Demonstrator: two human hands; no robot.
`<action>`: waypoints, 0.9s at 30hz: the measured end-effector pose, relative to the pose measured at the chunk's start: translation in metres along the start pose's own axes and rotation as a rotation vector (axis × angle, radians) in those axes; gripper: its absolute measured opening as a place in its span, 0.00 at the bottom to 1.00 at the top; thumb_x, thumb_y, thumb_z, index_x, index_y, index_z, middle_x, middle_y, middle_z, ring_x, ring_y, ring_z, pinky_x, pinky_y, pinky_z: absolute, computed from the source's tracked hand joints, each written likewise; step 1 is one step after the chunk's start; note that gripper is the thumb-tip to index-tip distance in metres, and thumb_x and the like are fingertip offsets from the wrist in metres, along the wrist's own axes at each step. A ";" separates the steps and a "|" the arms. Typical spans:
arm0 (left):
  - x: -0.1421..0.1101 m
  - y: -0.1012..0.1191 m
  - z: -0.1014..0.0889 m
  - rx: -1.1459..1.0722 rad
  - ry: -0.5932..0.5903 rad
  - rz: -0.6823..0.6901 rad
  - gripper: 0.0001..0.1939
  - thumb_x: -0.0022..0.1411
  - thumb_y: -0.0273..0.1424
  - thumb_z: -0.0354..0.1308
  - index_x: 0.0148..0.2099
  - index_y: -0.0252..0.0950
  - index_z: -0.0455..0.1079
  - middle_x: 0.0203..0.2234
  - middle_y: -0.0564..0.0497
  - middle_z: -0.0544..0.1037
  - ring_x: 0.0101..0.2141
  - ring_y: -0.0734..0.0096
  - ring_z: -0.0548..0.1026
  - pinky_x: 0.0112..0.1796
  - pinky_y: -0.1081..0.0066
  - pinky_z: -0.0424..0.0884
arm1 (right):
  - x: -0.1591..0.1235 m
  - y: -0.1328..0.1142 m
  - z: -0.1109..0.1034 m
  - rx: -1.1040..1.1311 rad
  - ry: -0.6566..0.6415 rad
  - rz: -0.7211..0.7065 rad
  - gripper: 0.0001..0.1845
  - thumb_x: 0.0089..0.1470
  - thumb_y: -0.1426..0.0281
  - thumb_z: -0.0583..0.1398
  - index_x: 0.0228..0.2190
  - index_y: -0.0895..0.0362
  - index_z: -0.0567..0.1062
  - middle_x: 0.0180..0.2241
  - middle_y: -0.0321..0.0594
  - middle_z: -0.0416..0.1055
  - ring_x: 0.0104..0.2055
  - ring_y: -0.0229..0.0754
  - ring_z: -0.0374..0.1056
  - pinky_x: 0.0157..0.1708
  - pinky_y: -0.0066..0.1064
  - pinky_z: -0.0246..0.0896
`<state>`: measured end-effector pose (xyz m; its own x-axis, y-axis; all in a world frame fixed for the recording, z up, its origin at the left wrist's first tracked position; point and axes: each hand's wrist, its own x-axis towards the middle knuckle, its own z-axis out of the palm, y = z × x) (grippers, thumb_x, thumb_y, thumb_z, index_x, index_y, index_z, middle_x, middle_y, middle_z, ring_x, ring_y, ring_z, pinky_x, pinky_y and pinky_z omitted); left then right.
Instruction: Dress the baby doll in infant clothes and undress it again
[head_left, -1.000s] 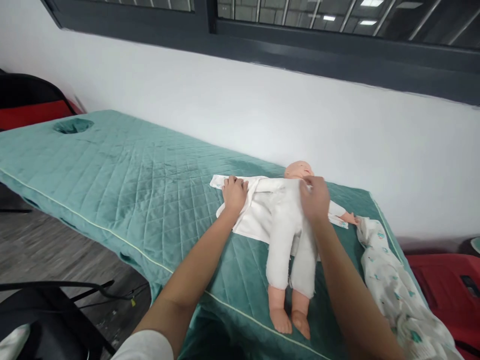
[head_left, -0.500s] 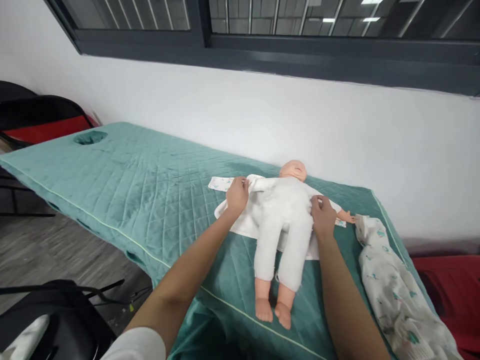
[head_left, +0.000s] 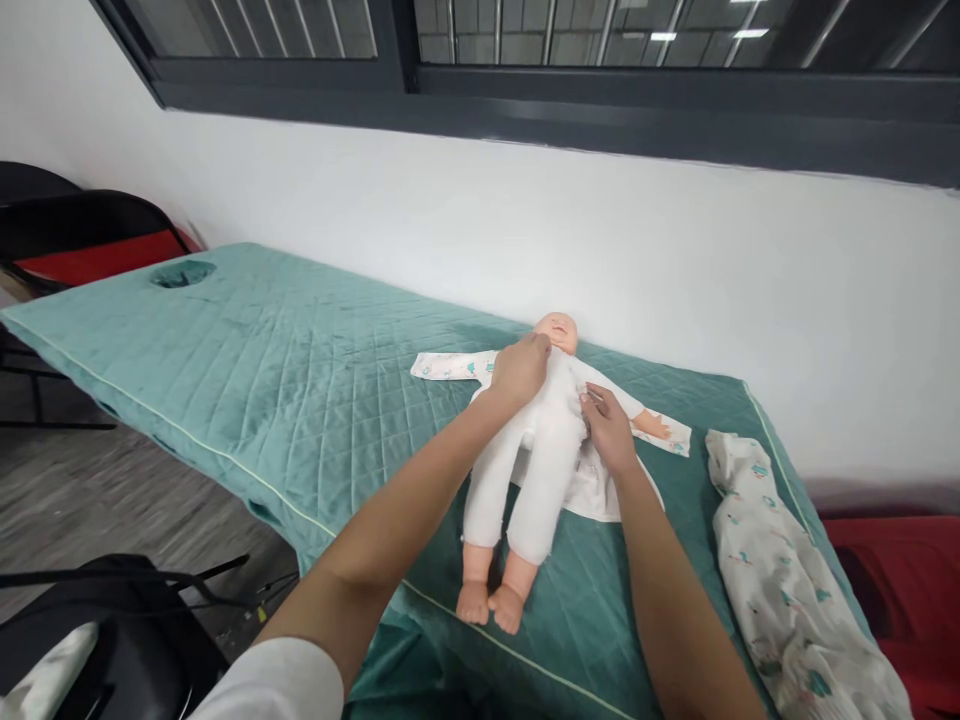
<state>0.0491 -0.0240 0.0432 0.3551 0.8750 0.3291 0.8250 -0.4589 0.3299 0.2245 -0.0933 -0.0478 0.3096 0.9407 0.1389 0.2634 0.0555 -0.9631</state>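
A baby doll (head_left: 556, 395) with a white plush body and bare plastic head, hands and feet lies on its back. Beneath it spreads a white baby shirt (head_left: 450, 366) with small coloured prints, its sleeves stretched out to both sides. My left hand (head_left: 521, 370) is closed at the doll's upper chest, just below the head; the fingertips and the doll's arm on that side are mostly hidden. Against the doll's other side rests my right hand (head_left: 611, 430), thumb and fingers slightly apart. The doll's other hand (head_left: 651, 424) lies over the right sleeve.
Green quilted cover (head_left: 300, 370) drapes the bed, which has a face hole at its far left. Printed white baby clothing (head_left: 780, 570) lies along the right edge. A white wall and barred window stand behind; chairs (head_left: 90, 240) are at left, a red seat (head_left: 900, 590) at right.
The doll has shifted left across the shirt. My left hand has moved right and up onto its chest; my right hand has moved left with its side. More of both sleeves shows.
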 end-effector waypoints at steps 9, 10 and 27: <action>-0.055 0.046 -0.011 0.248 -0.084 0.135 0.14 0.67 0.22 0.44 0.51 0.33 0.65 0.45 0.42 0.71 0.40 0.61 0.76 0.32 0.68 0.70 | 0.002 0.005 -0.003 0.009 -0.115 0.001 0.32 0.51 0.48 0.61 0.51 0.53 0.68 0.43 0.44 0.77 0.40 0.48 0.72 0.43 0.43 0.67; -0.065 0.048 -0.013 0.232 -0.074 0.155 0.13 0.68 0.23 0.44 0.51 0.34 0.65 0.45 0.43 0.71 0.39 0.62 0.76 0.32 0.67 0.70 | 0.002 0.004 -0.003 -0.008 -0.107 -0.007 0.31 0.51 0.48 0.61 0.51 0.53 0.68 0.42 0.44 0.77 0.40 0.48 0.72 0.43 0.43 0.67; -0.149 -0.036 -0.022 -0.264 0.056 -0.079 0.12 0.68 0.31 0.51 0.52 0.39 0.67 0.45 0.47 0.74 0.47 0.63 0.75 0.48 0.62 0.71 | -0.006 -0.001 -0.054 -0.784 0.183 0.132 0.12 0.53 0.65 0.55 0.32 0.54 0.78 0.38 0.46 0.78 0.42 0.51 0.72 0.44 0.41 0.61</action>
<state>-0.0433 -0.1411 0.0019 0.2630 0.9032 0.3392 0.7034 -0.4201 0.5734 0.2711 -0.1174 -0.0350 0.5091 0.8498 0.1367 0.7565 -0.3660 -0.5421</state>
